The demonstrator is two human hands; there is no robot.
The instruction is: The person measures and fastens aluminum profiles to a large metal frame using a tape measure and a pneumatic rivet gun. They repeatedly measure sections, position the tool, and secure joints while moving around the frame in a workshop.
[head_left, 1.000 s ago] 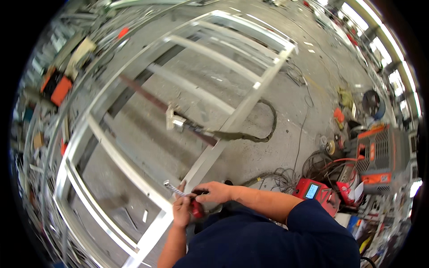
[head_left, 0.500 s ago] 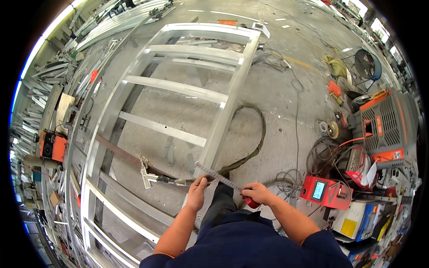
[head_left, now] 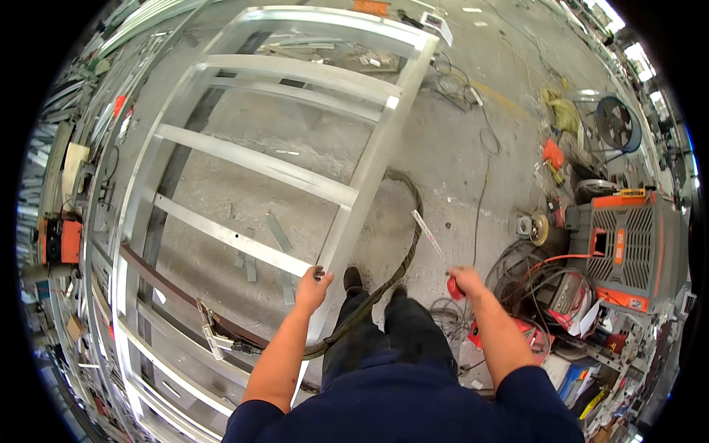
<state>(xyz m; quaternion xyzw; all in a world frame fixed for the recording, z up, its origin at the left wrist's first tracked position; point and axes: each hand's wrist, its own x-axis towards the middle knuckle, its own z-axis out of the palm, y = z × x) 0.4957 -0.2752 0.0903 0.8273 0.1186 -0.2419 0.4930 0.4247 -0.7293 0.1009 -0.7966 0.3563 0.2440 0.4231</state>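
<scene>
Left hand (head_left: 314, 289) has parted from the blade (head_left: 427, 232) to the frame (head_left: 373, 166), its grip unclear; right hand (head_left: 467, 280) grips the tape (head_left: 454, 288), blade toward 11 o'clock, frame at 9.

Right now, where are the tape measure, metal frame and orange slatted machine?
Tape measure (head_left: 455, 289), head view: red case.
Metal frame (head_left: 376, 157), head view: right rail.
Orange slatted machine (head_left: 636, 255), head view: its slats.

Right of the grip, cables (head_left: 517, 266) are lying beside a machine (head_left: 624, 251); farther ahead to the right, a fan (head_left: 617, 124) is standing.
</scene>
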